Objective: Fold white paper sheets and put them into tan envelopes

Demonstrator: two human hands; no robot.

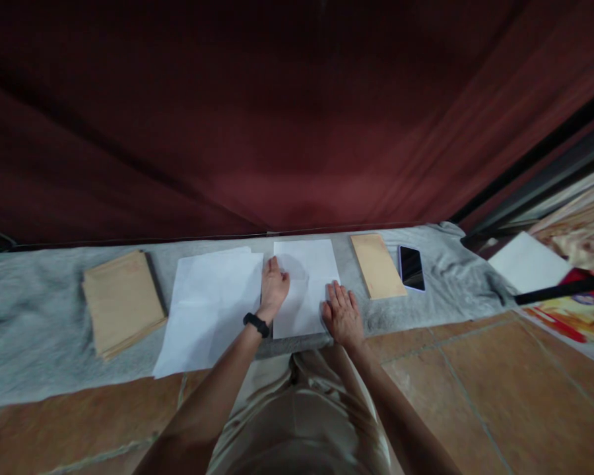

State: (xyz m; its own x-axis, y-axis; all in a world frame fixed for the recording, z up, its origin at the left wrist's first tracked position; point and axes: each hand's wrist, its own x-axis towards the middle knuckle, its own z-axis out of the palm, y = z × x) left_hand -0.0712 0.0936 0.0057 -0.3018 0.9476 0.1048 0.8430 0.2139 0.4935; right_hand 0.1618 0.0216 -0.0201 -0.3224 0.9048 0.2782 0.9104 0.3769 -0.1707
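A white sheet of paper [307, 310] with a faint crosswise crease lies flat in front of me. My left hand [275, 285], with a dark band on its wrist, rests on its left edge. Its fingers point away from me and the thumb stands out to the right; part of the fingers is hidden. At the sheet's right edge my right hand [343, 312] lies palm down, fingers stretched out. Left of the sheet is a stack of larger white papers [212, 303]. To the right sits a tan envelope [377, 266].
A pile of brown envelopes [123, 300] lies at the left on the grey cloth [39, 330]. A phone [412, 268] is right of the tan envelope. Behind hangs a dark red cloth [297, 165]. At far right are a dark bar [564, 289] and a white sheet-like item [529, 262].
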